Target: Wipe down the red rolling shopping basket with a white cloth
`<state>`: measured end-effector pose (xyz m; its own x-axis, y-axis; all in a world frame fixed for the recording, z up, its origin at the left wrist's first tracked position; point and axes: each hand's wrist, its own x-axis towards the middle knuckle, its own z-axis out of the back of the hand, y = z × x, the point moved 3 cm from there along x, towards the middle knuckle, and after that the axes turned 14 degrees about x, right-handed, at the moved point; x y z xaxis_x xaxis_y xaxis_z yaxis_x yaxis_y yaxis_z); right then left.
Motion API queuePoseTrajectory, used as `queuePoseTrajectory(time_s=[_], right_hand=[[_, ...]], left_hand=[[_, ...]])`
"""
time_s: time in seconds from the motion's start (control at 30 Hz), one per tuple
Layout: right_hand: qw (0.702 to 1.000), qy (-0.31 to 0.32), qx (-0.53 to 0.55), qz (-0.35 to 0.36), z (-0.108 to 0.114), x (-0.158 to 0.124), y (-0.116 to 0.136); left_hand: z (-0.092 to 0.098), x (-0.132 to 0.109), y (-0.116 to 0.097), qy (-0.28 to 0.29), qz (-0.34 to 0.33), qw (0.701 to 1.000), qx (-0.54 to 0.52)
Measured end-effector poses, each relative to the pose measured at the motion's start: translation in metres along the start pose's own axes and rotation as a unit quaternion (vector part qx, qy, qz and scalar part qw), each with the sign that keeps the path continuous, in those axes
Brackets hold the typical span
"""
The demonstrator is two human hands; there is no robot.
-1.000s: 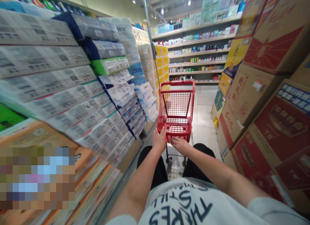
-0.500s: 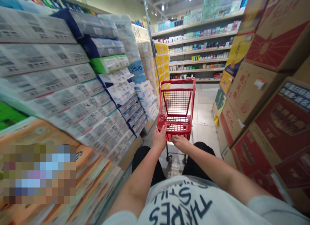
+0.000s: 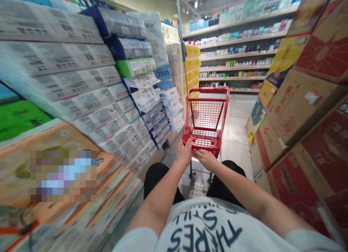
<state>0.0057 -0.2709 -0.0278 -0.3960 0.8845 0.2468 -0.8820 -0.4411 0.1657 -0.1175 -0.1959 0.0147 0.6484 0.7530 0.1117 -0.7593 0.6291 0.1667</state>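
Two bare hands reach forward to the near edge of a red plastic shopping cart with a grid-pattern basket [image 3: 205,130], directly ahead of them. Working remotely, I see the left hand [image 3: 184,154] at the cart's left near corner, fingers pointing forward, and the right hand [image 3: 205,158] just beside it, fingers laid across the edge. They are slightly apart; I cannot tell whether either is curled round a bar or merely rests there. Two contacts on one edge, I judge, steady the cart better than one.

Well left of the left hand I find orange-printed flat packs [image 3: 73,215] piled on their broad faces, probably for stability. Ahead of those, white-and-grey plastic-wrapped packs [image 3: 81,78] rise in layers, then dark-blue-and-white packs [image 3: 130,49]. Yellow-and-white square packs [image 3: 192,65] stand farther ahead of the left hand, stacked to one side, which seems to keep a lane of pale floor tiles [image 3: 236,130] for the cart. Beyond both hands, long pale-edged shelves [image 3: 241,57] carry small coloured boxes [image 3: 236,35] in rows, presumably for easy viewing. Right of the right hand, brown-and-red cardboard cartons [image 3: 293,107] form a wall; their square shape suits stacking.
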Motion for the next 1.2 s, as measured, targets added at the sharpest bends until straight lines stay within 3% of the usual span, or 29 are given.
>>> queuePoseTrajectory(time_s=[0.13,0.47,0.63,0.9,1.2], right_hand=[[0.999,0.031,-0.011,-0.014,-0.005,0.003,0.003],[0.999,0.024,-0.028,-0.006,-0.004,-0.003,0.002],[0.996,-0.057,-0.044,0.057,-0.002,-0.005,-0.003],[0.99,-0.077,-0.061,0.101,0.004,0.006,-0.001],[0.995,-0.049,-0.053,0.073,0.008,0.003,0.009]], left_hand=[[0.0,-0.002,0.001,0.005,-0.001,1.0,-0.009],[-0.012,0.004,0.0,-0.009,-0.005,0.999,-0.034],[-0.016,0.006,-0.003,-0.02,-0.004,0.999,-0.05],[-0.003,0.001,0.003,0.008,-0.011,0.998,-0.054],[0.007,-0.016,0.004,0.015,-0.027,0.999,-0.032]])
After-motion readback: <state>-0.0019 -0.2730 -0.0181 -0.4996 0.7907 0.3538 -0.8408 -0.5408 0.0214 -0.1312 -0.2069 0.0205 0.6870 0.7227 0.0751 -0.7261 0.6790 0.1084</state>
